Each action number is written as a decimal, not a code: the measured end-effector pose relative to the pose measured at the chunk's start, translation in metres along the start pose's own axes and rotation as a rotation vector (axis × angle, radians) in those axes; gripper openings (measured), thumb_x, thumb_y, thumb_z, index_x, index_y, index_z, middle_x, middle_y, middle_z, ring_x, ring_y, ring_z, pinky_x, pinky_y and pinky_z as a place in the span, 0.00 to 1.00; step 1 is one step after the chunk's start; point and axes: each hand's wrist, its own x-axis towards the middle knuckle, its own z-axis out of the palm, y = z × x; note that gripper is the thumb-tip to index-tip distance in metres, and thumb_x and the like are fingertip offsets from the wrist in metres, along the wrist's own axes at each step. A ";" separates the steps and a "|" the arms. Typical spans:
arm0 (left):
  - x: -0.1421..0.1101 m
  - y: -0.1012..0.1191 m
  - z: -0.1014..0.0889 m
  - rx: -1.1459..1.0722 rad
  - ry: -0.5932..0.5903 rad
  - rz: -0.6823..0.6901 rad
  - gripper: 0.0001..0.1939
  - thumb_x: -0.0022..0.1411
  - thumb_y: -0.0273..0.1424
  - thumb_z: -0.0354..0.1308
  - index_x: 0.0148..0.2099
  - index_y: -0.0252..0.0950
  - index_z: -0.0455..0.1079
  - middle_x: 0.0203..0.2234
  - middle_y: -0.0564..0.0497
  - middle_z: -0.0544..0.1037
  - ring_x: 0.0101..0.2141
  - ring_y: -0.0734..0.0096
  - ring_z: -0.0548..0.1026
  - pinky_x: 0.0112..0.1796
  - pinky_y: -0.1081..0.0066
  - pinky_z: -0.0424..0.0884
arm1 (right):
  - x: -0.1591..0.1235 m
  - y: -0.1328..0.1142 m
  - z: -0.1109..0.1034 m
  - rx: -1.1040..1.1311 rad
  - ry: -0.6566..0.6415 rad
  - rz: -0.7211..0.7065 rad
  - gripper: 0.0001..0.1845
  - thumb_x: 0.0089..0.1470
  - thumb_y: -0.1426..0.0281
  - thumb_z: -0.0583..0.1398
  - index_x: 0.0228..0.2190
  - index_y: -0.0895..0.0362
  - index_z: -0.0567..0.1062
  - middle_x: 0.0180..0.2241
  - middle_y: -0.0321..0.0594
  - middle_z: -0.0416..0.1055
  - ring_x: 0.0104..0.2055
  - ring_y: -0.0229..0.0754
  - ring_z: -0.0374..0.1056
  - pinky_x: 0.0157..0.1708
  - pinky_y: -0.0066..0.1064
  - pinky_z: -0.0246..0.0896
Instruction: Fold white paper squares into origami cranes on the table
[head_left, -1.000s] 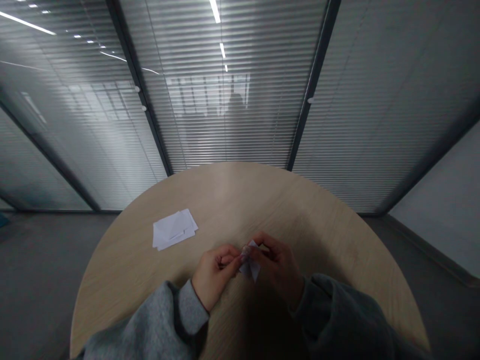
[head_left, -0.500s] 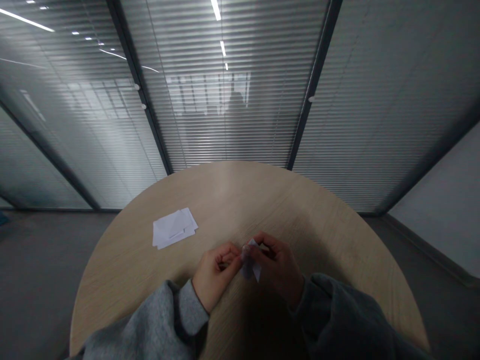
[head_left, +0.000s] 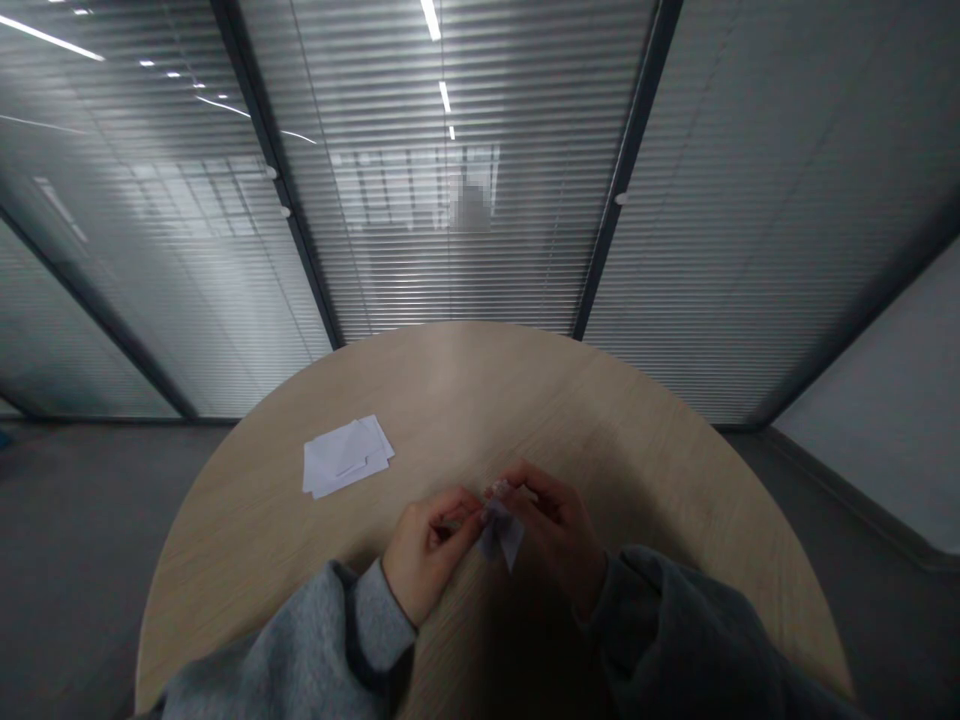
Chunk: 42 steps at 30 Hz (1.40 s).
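Between left hand [head_left: 429, 552] and right hand [head_left: 561, 522], pale paper [head_left: 510, 540] in pinched fingertips [head_left: 470, 527], one corner free.

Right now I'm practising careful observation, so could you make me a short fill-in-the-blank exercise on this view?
1. The pale paper piece is between the left hand and the ____ hand.
2. The white sheets lie nearer the ____ hand.
3. The left sleeve is ____ in colour.
Missing words: right; left; grey.
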 end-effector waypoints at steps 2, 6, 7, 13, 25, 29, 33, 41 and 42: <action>0.000 -0.002 0.000 0.003 0.001 0.010 0.13 0.61 0.37 0.52 0.28 0.34 0.67 0.21 0.52 0.69 0.25 0.71 0.67 0.27 0.72 0.62 | 0.000 0.000 0.000 0.009 0.001 -0.002 0.15 0.49 0.58 0.61 0.22 0.58 0.70 0.21 0.34 0.65 0.23 0.35 0.62 0.23 0.25 0.59; 0.000 -0.007 0.002 -0.036 0.028 -0.006 0.16 0.62 0.41 0.53 0.28 0.34 0.65 0.19 0.55 0.67 0.22 0.74 0.65 0.24 0.75 0.61 | 0.002 0.002 0.000 0.006 0.001 -0.014 0.17 0.53 0.57 0.58 0.23 0.57 0.71 0.21 0.34 0.66 0.24 0.36 0.63 0.24 0.26 0.59; 0.000 -0.008 0.003 -0.064 0.040 -0.020 0.17 0.62 0.42 0.52 0.29 0.34 0.65 0.18 0.56 0.66 0.21 0.75 0.64 0.23 0.75 0.60 | 0.002 0.002 -0.001 -0.003 -0.002 -0.030 0.18 0.55 0.57 0.56 0.23 0.57 0.71 0.21 0.35 0.66 0.25 0.36 0.64 0.25 0.26 0.60; 0.001 0.001 0.002 -0.292 0.078 -0.127 0.23 0.56 0.52 0.55 0.31 0.36 0.63 0.18 0.55 0.72 0.20 0.73 0.70 0.24 0.73 0.69 | 0.001 0.000 -0.008 -0.205 -0.088 -0.353 0.13 0.62 0.66 0.48 0.46 0.54 0.66 0.35 0.41 0.70 0.34 0.40 0.68 0.33 0.31 0.66; 0.004 0.008 0.000 -0.465 0.044 -0.204 0.25 0.51 0.52 0.61 0.34 0.33 0.65 0.19 0.52 0.76 0.20 0.71 0.75 0.23 0.72 0.74 | 0.012 -0.005 -0.026 -0.838 -0.221 -0.896 0.08 0.61 0.75 0.51 0.36 0.57 0.70 0.30 0.40 0.71 0.31 0.39 0.62 0.33 0.29 0.62; 0.005 0.009 0.000 -0.432 -0.008 -0.216 0.24 0.49 0.49 0.63 0.36 0.32 0.67 0.21 0.51 0.76 0.18 0.75 0.72 0.22 0.75 0.70 | 0.011 -0.009 -0.027 -0.980 -0.195 -0.956 0.10 0.62 0.75 0.50 0.36 0.57 0.71 0.28 0.40 0.72 0.30 0.40 0.63 0.32 0.29 0.62; 0.006 0.007 -0.001 -0.382 -0.003 -0.212 0.20 0.50 0.46 0.63 0.33 0.32 0.67 0.18 0.53 0.74 0.16 0.79 0.68 0.19 0.78 0.66 | 0.011 -0.010 -0.028 -1.113 -0.190 -1.031 0.12 0.62 0.76 0.50 0.37 0.58 0.73 0.28 0.41 0.72 0.31 0.41 0.65 0.31 0.31 0.62; 0.008 -0.001 -0.003 -0.282 0.016 -0.275 0.18 0.49 0.43 0.62 0.33 0.32 0.72 0.17 0.53 0.73 0.19 0.74 0.70 0.20 0.77 0.65 | 0.013 -0.008 -0.027 -1.195 -0.226 -0.992 0.14 0.63 0.74 0.49 0.35 0.58 0.73 0.28 0.42 0.71 0.31 0.42 0.63 0.30 0.33 0.59; 0.008 -0.002 -0.003 -0.271 0.023 -0.274 0.18 0.49 0.43 0.61 0.32 0.31 0.72 0.16 0.54 0.72 0.19 0.75 0.69 0.20 0.77 0.65 | 0.013 -0.008 -0.027 -1.195 -0.227 -0.987 0.13 0.62 0.74 0.49 0.35 0.59 0.73 0.28 0.42 0.71 0.31 0.42 0.62 0.31 0.33 0.59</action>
